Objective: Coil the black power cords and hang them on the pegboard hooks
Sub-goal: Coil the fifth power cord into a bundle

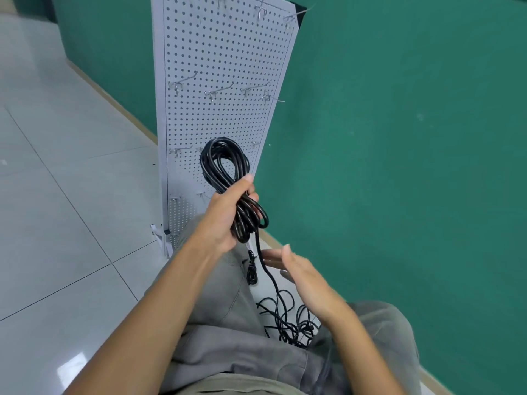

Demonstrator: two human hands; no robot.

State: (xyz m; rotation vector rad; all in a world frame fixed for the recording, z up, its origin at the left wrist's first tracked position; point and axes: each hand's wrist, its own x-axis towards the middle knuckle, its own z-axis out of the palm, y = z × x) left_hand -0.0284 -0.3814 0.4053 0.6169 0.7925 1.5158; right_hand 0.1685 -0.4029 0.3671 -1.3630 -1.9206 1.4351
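- Both forearms bare from the fingers back to the frame's edge, no sleeves showing.
- No rings or watch visible behind the fingers.
- Loose grey fabric trousers (228, 303), creased at the knees.
- Olive-beige shirt hem (228, 386) at the waist.

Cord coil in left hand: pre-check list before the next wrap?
1. Left hand grips the coiled power cord at its waist: ok.
2. Right hand free and open beside the hanging cord tail: ok.
3. Coil finished: not ok, the tail runs down into the loose cords on the floor.
4. Loose cords free of knots: cannot tell, the loops overlap between the legs.
5. Plug end dangles clear below the coil: ok.
6. Free pegboard hook in view on the pegboard: ok, several hold nothing.
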